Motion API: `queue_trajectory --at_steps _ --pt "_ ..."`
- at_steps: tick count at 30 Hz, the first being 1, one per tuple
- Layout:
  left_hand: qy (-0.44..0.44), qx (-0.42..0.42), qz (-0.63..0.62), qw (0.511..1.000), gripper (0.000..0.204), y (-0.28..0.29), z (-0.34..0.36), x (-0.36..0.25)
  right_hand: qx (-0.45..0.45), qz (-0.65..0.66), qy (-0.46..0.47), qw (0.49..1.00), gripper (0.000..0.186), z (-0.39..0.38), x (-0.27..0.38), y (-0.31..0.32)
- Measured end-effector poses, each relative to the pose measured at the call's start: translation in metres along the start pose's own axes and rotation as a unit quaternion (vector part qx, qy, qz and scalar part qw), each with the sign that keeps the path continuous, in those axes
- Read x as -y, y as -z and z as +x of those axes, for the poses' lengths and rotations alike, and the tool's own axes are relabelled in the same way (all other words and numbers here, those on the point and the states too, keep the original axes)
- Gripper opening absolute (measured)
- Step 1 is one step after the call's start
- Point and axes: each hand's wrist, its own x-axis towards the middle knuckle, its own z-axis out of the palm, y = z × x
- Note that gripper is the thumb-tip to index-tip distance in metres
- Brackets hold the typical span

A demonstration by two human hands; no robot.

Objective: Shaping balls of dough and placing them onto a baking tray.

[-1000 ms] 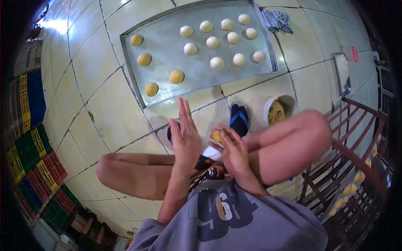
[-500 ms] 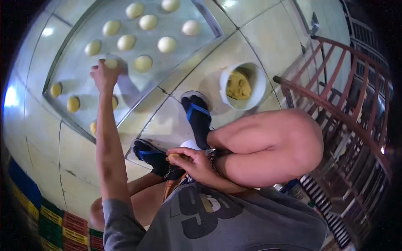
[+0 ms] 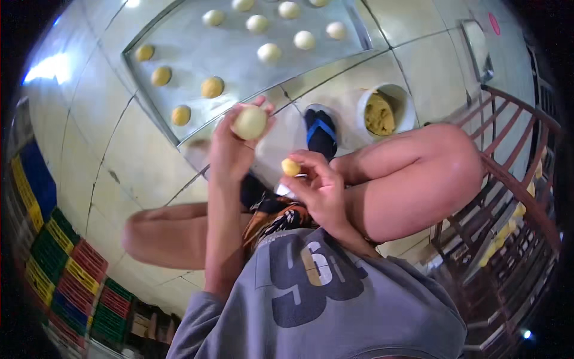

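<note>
A pale, round dough ball (image 3: 249,122) sits in my left hand (image 3: 232,152), with the fingers curled behind and around it. It is held above the floor, close to the near edge of a shallow metal tray (image 3: 200,51). Between the thumb and fingers of my right hand (image 3: 323,186) is a small yellow lump of filling (image 3: 291,167). The two hands are apart, above my lap. On the tray lie several pale dough balls (image 3: 269,52) toward the middle and right, and several yellower balls (image 3: 212,87) at the left.
A white bucket (image 3: 408,109) holding a yellow-brown mass (image 3: 379,113) stands beyond my right knee. Brown metal racks (image 3: 514,158) rise at the right. Stacked coloured crates (image 3: 75,272) are at the lower left. My sandalled foot (image 3: 321,133) is between tray and bucket.
My left hand has lifted a pale dough ball off the tray and brought it back toward me. My right hand has risen a little, the yellow lump still in it. The view has shifted.
</note>
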Motion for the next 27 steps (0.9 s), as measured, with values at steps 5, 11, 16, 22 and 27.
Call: queue_trajectory --at_steps 5,11,16,22,27 --pt "0.011 0.047 -0.101 0.994 0.038 0.006 -0.059 0.02 0.02 -0.038 0.048 0.998 0.038 -0.004 0.01 -0.003" --pt "-0.06 0.058 -0.104 0.991 0.045 0.004 -0.093 0.029 0.082 -0.193 0.222 0.952 0.037 0.003 0.011 -0.013" --pt "-0.146 0.067 -0.087 0.983 0.042 -0.006 -0.09 0.057 0.108 -0.292 0.332 0.89 0.035 0.022 0.023 -0.005" --pt "-0.181 0.035 -0.034 0.982 0.035 -0.009 -0.095 0.062 0.132 -0.339 0.449 0.816 0.03 0.03 0.022 -0.009" --pt "-0.193 0.029 -0.015 0.981 0.039 -0.012 -0.101 0.059 0.148 -0.342 0.465 0.803 0.029 0.028 0.023 -0.012"
